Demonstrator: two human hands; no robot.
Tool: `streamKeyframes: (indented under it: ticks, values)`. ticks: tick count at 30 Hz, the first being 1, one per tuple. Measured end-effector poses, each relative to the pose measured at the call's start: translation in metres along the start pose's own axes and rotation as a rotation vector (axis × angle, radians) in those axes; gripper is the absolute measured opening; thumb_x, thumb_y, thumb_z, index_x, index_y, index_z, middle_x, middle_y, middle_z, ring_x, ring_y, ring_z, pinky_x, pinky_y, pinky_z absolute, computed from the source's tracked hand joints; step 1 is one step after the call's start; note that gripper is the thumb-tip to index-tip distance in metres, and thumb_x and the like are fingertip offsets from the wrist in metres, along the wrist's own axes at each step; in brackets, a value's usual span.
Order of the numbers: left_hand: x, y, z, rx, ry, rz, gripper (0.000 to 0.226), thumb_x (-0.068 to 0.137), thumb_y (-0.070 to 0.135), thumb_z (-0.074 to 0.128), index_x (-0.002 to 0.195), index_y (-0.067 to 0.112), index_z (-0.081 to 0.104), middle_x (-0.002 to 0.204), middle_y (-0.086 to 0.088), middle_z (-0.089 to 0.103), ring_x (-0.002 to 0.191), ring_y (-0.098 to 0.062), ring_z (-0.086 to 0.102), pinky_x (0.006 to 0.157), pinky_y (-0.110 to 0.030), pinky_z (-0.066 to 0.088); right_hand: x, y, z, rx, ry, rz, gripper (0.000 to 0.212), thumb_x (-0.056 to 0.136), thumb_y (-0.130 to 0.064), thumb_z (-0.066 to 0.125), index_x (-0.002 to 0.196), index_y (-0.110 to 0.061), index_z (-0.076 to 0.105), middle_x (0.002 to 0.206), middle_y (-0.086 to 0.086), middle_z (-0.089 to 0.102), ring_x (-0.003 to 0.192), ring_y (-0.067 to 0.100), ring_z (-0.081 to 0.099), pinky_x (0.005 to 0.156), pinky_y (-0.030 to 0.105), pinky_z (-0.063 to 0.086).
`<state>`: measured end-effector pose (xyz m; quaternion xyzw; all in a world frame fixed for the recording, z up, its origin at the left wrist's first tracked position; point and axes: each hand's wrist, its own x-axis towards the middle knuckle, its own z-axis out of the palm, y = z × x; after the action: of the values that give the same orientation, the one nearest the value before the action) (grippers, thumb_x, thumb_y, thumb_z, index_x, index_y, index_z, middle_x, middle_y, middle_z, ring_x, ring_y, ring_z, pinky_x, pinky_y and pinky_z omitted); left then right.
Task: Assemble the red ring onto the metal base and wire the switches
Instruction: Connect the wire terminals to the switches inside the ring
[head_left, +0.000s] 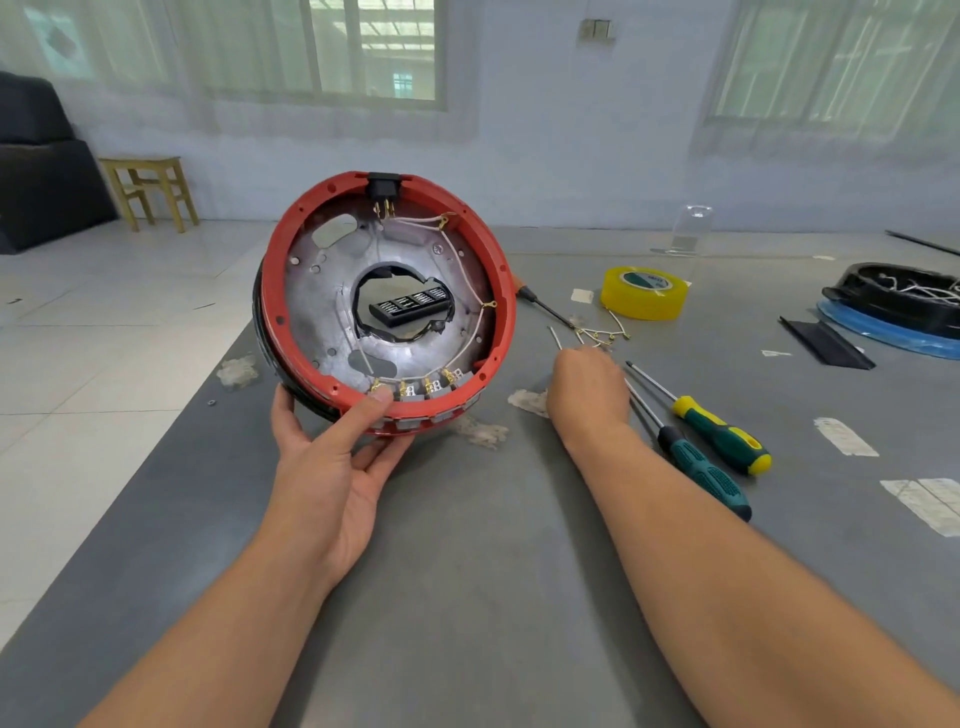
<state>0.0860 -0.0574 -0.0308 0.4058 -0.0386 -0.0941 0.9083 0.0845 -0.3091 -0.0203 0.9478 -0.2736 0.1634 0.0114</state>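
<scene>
Left hand (332, 462) clamps tilted red ring (384, 306); right hand (589, 387), fingers hidden, perhaps pinching loose wires (602, 332) at ring's 3 o'clock.

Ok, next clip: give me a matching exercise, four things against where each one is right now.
1. red ring
2. yellow tape roll
3. two screwdrivers
4. loose wires

A. on the table beside the right forearm
B. held tilted in the left hand
C. at the right hand fingertips
D. on the table beyond the wires

Pairs: 1-B, 2-D, 3-A, 4-C
</scene>
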Motion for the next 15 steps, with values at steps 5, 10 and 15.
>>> streamKeyframes:
  ticks: [5, 10, 15]
  values:
    - [-0.007, 0.004, 0.0, -0.037, 0.047, 0.002, 0.095, 0.083, 0.0, 0.081, 0.15, 0.05, 0.037, 0.129, -0.002, 0.075, 0.11, -0.031, 0.076, 0.093, -0.047, 0.063, -0.039, -0.002, -0.007, 0.07, 0.091, -0.151, 0.031, 0.096, -0.004, 0.054, 0.124, -0.015, 0.061, 0.109, 0.01, 0.066, 0.101, 0.034, 0.063, 0.069, 0.037, 0.038]
    - [-0.019, 0.01, -0.005, -0.048, 0.038, 0.044, 0.096, 0.084, 0.0, 0.08, 0.15, 0.051, 0.033, 0.118, 0.005, 0.079, 0.111, -0.029, 0.076, 0.093, -0.046, 0.063, -0.078, -0.006, -0.017, 0.133, 0.07, -0.285, 0.038, 0.096, -0.006, 0.048, 0.126, -0.024, 0.061, 0.115, 0.003, 0.066, 0.108, 0.03, 0.061, 0.075, 0.039, 0.049]
    - [-0.028, 0.015, -0.013, 0.003, -0.001, 0.07, 0.095, 0.087, 0.001, 0.079, 0.15, 0.052, 0.03, 0.117, 0.008, 0.079, 0.113, -0.027, 0.075, 0.1, -0.048, 0.058, -0.107, -0.01, -0.02, 0.275, 0.01, -0.418, 0.034, 0.098, -0.01, 0.047, 0.124, -0.021, 0.066, 0.114, 0.005, 0.065, 0.11, 0.03, 0.058, 0.082, 0.044, 0.053]
